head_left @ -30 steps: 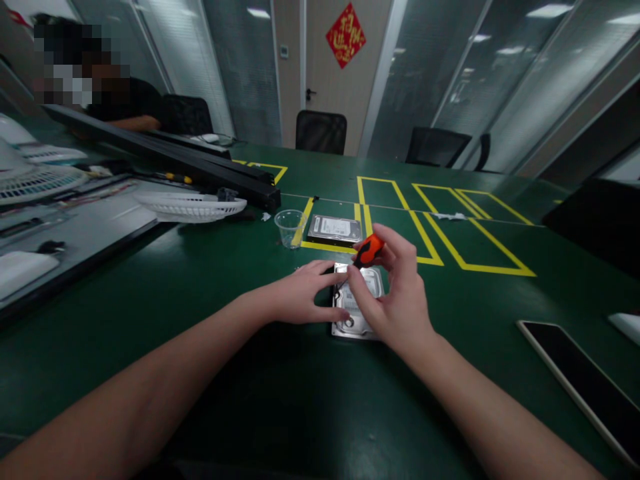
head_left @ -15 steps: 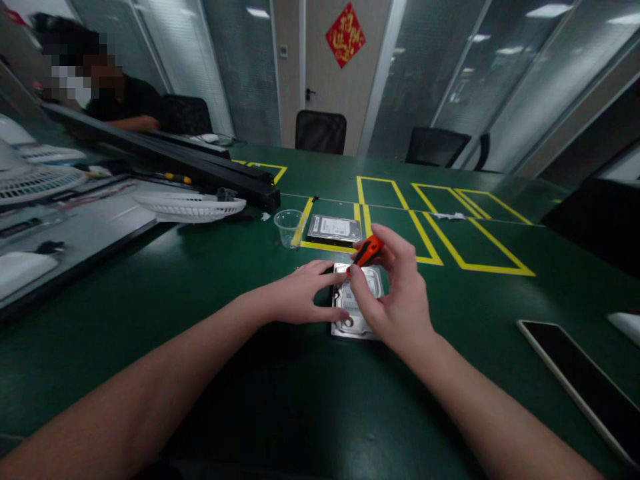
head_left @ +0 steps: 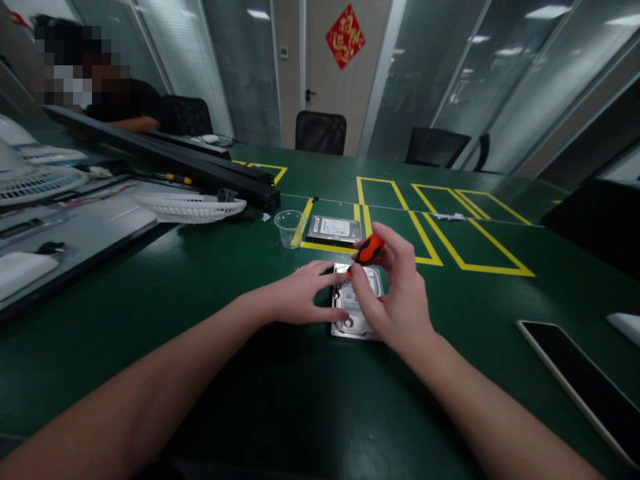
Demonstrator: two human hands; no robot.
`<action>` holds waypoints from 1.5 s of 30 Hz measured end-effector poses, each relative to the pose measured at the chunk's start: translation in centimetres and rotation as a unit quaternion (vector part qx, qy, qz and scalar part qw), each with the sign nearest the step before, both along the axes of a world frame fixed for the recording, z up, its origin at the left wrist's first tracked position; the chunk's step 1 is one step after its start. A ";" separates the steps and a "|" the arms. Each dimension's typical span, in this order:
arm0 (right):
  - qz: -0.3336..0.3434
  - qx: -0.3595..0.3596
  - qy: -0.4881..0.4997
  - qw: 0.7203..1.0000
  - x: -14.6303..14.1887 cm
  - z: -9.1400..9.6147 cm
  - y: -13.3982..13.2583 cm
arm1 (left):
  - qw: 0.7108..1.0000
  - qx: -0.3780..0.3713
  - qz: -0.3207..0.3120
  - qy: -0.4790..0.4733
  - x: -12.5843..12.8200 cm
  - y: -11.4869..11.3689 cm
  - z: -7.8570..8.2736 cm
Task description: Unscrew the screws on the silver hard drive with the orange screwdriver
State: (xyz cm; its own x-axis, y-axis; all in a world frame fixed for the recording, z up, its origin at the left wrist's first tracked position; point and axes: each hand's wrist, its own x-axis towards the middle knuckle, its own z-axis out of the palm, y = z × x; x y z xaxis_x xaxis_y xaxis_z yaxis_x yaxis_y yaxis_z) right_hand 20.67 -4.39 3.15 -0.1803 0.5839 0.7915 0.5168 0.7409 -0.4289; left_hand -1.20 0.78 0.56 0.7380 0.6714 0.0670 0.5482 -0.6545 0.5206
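The near hard drive (head_left: 354, 301) is laid flat on the tabletop (head_left: 280, 387), between the two hands. Its surface is touched by the left hand (head_left: 303, 293), fingers spread and unclenched. In the right hand (head_left: 403, 287) an orange-and-black screwdriver (head_left: 371, 249) is grasped, slanted down over the near hard drive; where its tip rests cannot be made out. The drive's label is partly covered and too small to be read. Beyond the near hard drive, a second hard drive (head_left: 334, 229), its white label also illegible, is framed by yellow tape (head_left: 325, 247). Beyond and left of the near hard drive, a clear cup (head_left: 290, 230) is placed; to its right, a dark-screened device (head_left: 575, 383). Far beyond it, a red diamond sign (head_left: 346, 37) is fixed to a door (head_left: 336, 93), lettered in gold characters not clearly readable.
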 end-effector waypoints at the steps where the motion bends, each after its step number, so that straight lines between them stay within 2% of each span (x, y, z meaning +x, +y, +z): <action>1: -0.008 0.008 -0.005 1.000 0.0 0.0 0.1 | 1.000 0.000 0.000 0.002 0.0 0.0 0.0; 6: -0.034 0.029 -0.019 0.999 0.0 0.2 0.3 | 1.000 0.000 -0.002 0.001 0.0 0.0 0.0; 14: 0.008 -0.008 0.001 1.000 -0.1 -0.2 0.0 | 1.000 0.000 0.001 0.008 0.1 0.0 0.1; 20: -0.037 0.035 -0.020 0.999 0.0 0.1 0.3 | 1.000 0.003 -0.001 0.013 0.0 0.1 -0.2; 26: -0.003 0.023 -0.020 1.000 -0.2 0.3 -0.1 | 1.000 -0.001 0.003 0.009 0.1 0.0 0.1; 34: -0.030 0.035 -0.021 0.999 0.0 0.3 0.2 | 1.000 -0.003 0.001 0.002 0.0 0.1 -0.1; 41: 0.000 0.012 -0.009 1.000 -0.1 0.2 -0.1 | 1.000 -0.005 0.004 0.010 0.1 -0.1 0.2; 45: -0.016 0.027 -0.017 0.999 -0.1 0.3 0.0 | 1.000 -0.001 0.008 -0.003 0.1 0.0 -0.1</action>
State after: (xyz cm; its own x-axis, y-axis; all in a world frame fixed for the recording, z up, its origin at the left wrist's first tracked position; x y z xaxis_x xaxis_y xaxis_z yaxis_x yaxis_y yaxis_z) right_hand 20.61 -4.37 3.45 -0.1899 0.5459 0.8160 0.5549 0.7453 -0.3695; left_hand -1.11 0.76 0.49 0.7272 0.6828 0.0696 0.5551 -0.6447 0.5256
